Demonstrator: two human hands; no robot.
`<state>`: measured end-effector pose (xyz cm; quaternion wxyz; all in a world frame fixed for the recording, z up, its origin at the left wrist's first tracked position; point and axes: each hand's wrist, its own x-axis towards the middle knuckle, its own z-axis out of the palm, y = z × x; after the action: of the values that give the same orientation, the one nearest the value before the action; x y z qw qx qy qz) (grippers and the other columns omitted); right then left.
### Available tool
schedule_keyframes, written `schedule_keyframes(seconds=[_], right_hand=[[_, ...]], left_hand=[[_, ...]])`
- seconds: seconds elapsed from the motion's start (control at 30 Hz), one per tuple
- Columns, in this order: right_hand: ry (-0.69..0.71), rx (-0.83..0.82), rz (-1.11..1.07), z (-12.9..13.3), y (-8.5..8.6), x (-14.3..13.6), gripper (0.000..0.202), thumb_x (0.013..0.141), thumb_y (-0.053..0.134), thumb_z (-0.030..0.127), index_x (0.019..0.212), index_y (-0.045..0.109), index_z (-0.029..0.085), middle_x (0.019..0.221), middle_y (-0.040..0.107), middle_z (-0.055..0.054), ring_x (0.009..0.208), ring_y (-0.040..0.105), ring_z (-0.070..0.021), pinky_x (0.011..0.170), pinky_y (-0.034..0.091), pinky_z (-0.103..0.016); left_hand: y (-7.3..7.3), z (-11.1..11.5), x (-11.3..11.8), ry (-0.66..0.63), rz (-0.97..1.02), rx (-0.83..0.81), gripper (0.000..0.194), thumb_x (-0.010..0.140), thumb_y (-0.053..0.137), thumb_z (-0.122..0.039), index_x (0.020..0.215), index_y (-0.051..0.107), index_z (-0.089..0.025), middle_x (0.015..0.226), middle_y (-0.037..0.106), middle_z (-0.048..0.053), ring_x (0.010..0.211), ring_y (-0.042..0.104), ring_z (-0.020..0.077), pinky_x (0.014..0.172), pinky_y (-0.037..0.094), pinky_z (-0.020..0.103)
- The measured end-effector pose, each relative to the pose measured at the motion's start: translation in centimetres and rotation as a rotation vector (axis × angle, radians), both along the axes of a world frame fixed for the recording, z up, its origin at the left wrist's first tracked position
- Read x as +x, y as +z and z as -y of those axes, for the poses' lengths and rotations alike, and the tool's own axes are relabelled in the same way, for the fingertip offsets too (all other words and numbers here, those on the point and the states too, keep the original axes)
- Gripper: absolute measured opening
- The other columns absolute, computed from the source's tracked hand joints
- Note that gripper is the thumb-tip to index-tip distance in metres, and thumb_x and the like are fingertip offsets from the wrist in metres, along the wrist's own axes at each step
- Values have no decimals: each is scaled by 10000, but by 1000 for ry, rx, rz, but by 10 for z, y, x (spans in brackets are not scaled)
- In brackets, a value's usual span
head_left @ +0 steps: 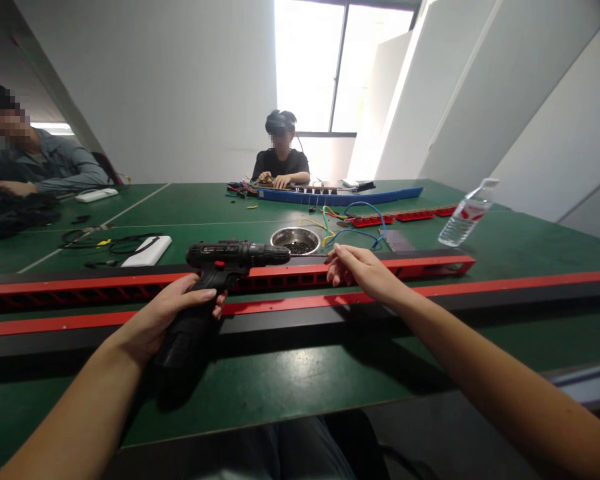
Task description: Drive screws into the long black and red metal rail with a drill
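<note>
My left hand is wrapped round the handle of a black cordless drill, whose chuck and long thin bit point right. At the tip of the bit, my right hand has its fingers pinched together; anything tiny between them is too small to make out. Beneath both hands run two long red and black bars: a rear bar and a front bar. Just behind the drill's chuck, a round metal bowl holds many small dark pieces.
A clear bottle stands tilted at the right. Coloured wires, red strips and a long blue bar lie farther back. White power bank and cables are left. Two people sit at the green table.
</note>
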<state>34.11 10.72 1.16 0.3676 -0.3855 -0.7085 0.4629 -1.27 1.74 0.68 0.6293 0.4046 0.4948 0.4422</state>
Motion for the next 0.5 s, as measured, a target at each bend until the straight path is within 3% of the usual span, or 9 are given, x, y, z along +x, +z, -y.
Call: schedule_keyframes(seconds=[0.2, 0.4, 0.5], right_hand=[[-46, 30, 53, -20, -7, -17, 460, 959, 544, 613, 741, 508, 209, 580, 588, 10, 455, 480, -102, 453, 368, -239], [-111, 148, 93, -57, -6, -26, 406, 974, 582, 490, 697, 554, 196, 583, 613, -14, 531, 560, -125, 556, 454, -257], [-173, 159, 188, -88, -9, -34, 264, 942, 637, 363, 760, 621, 172, 620, 652, -28, 563, 591, -139, 581, 464, -264]], left_hand=[[-7, 0, 0, 63, 26, 7, 274, 775, 829, -244, 975, 652, -182, 869, 681, 28, 727, 678, 159, 635, 577, 248], [-6, -3, 1, 79, 38, 27, 220, 832, 784, -255, 965, 669, -123, 856, 687, 59, 738, 679, 152, 649, 582, 234], [-6, -5, -1, 128, 79, 27, 203, 840, 768, -223, 984, 677, -114, 859, 688, 60, 744, 681, 151, 683, 596, 248]])
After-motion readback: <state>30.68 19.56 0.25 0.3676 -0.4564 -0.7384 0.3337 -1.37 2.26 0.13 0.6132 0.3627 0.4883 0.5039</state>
